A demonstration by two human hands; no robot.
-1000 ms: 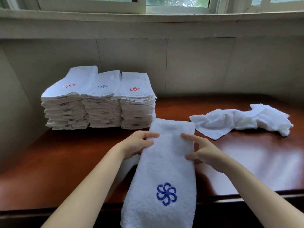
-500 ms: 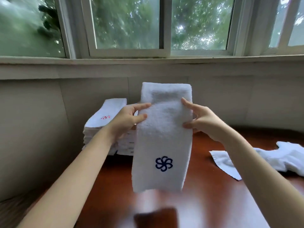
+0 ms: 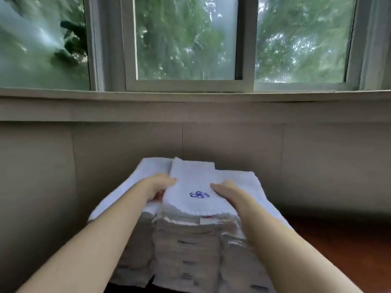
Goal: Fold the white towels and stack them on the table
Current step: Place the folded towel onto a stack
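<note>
Folded towel (image 3: 195, 182) lies atop the middle stack (image 3: 186, 240); my left hand (image 3: 161, 186) and right hand (image 3: 225, 190) grip its long sides.

Brown wooden table (image 3: 349, 250) against the wall; three side-by-side stacks of folded white towels (image 3: 190, 250) on it.

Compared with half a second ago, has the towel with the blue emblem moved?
Yes. The blue-emblem towel hung upright in the air in front of the middle stack; now it lies flat on top of it, nearer the wall.
</note>
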